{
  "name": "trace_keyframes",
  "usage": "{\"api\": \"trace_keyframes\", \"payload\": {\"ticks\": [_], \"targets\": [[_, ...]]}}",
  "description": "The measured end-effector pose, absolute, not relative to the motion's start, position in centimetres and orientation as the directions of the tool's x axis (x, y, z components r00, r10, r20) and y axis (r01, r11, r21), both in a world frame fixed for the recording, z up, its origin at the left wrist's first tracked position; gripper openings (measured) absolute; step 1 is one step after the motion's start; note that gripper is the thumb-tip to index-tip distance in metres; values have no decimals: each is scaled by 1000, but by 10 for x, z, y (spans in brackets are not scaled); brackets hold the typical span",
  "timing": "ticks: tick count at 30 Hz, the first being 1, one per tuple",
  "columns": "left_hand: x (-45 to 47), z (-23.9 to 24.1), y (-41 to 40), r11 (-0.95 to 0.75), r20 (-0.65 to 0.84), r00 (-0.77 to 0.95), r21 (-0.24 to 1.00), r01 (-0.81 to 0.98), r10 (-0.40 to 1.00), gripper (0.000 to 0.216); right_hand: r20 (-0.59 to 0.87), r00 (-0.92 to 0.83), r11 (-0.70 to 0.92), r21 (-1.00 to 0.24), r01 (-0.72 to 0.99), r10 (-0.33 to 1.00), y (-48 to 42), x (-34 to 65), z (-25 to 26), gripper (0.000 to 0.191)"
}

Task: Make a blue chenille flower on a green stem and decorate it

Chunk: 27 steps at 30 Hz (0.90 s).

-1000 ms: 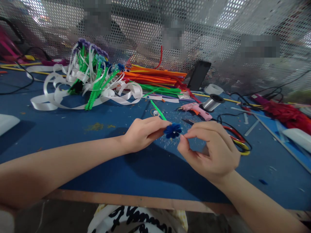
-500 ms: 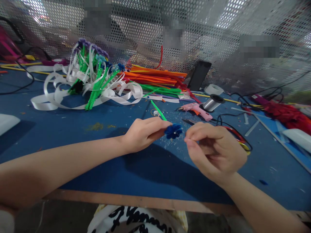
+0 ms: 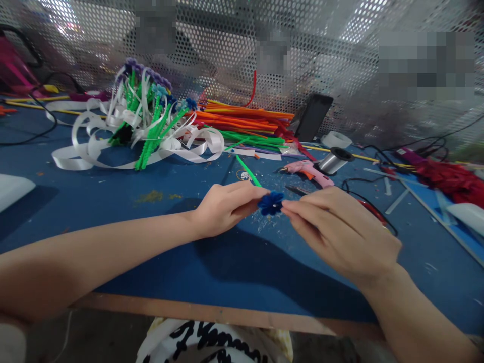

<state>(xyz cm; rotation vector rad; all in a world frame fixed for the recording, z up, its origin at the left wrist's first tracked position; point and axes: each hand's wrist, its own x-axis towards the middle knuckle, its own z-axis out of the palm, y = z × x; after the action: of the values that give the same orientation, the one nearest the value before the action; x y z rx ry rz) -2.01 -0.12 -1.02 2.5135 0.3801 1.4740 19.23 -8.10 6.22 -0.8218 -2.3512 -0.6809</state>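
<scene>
A dark blue pipe-cleaner flower (image 3: pixel 270 203) with a small white bead at its centre is held above the table. My left hand (image 3: pixel 225 209) is closed round it just behind the petals, and its green stem (image 3: pixel 247 170) sticks out beyond my fingers. At the flower's right edge, my right hand (image 3: pixel 340 232) has thumb and fingertips pinched together, touching a petal. Small white beads (image 3: pixel 245 176) lie on the table behind the stem. Pliers (image 3: pixel 297 190) with red handles are partly hidden behind my right hand.
A pink glue gun (image 3: pixel 308 172) and a wire spool (image 3: pixel 336 161) stand behind my right hand. Finished flowers with white ribbon (image 3: pixel 151 126) lie at the back left, beside orange pipe cleaners (image 3: pixel 242 118). A phone (image 3: pixel 314 118) leans on the perforated metal screen (image 3: pixel 223 65).
My right hand has turned palm-down and moved left, its fingertips now at the flower's edge. My left hand keeps its hold on the flower. The view has shifted slightly.
</scene>
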Motion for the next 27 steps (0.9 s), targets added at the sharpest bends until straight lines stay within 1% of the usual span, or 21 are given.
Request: {"api": "trace_keyframes", "payload": {"ticks": [4,7,12,14,16,19,22,25,27], "targets": [[-20,-10,-2,-940,808,482,317,127,337,16,587,-717,685,344,642,377,-82,192,63,18],[-19,-10,-2,-939,805,486,317,133,340,15,584,-716,673,356,649,382,-83,192,61,19],[-20,-9,-3,-936,782,516,310,165,350,18,592,-696,662,335,671,406,-83,191,59,14],[-20,-9,-3,-935,773,527,308,175,353,18,592,-693,666,323,672,412,-82,192,58,15],[-20,-9,-3,-937,781,517,304,173,349,18,587,-689,664,315,679,426,-83,194,58,20],[-20,-10,-2,-938,796,496,306,163,346,17,575,-693,672,305,675,435,-83,198,60,32],[-20,-10,-2,-936,796,493,310,165,351,18,577,-692,704,261,660,435,-84,200,61,39],[-20,-11,-2,-936,803,482,306,171,351,18,591,-661,718,188,671,463,-84,201,62,36],[-19,-12,-1,-939,809,476,297,175,345,17,598,-652,718,175,673,465,-83,201,63,30]]}}
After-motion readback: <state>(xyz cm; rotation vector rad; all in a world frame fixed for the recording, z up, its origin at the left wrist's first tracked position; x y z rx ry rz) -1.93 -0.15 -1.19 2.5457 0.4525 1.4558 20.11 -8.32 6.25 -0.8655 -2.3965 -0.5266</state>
